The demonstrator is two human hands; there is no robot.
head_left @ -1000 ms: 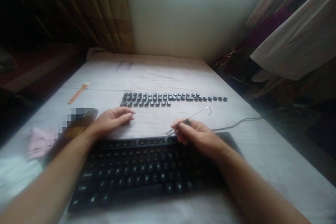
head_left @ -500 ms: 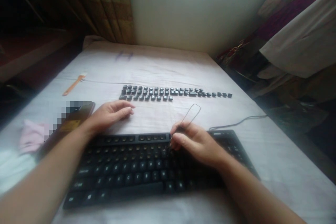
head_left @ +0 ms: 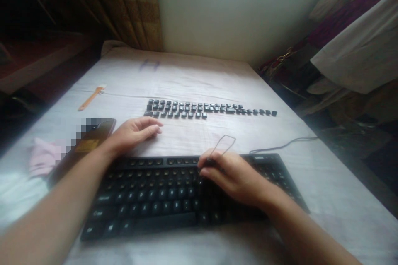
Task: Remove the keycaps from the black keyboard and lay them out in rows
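Note:
A black keyboard (head_left: 164, 217) lies across the foreground, with keycaps on its lower rows and bare sockets in its upper rows. My right hand (head_left: 228, 174) is closed on a thin wire tool (head_left: 224, 142), low over the middle of the keyboard; its wire loop sticks up past the fingers, and its working end is hard to make out. My left hand (head_left: 137, 132) rests beyond the keyboard's upper left edge, fingers loosely bent and thumb apart, holding nothing. Past both hands, removed black keycaps (head_left: 186, 108) stand in rows on the pale cloth.
An orange-handled brush (head_left: 90, 99) lies at the left. Near my left forearm are a dark phone-like object (head_left: 90, 145) and a pink cloth (head_left: 42, 157). A black cable (head_left: 282, 145) runs right from the keyboard. Hanging cloth (head_left: 360, 45) is at the right.
My right hand has tilted, and the wire loop now sits lower and slightly left. My left hand stays in place. The whole view has shifted slightly.

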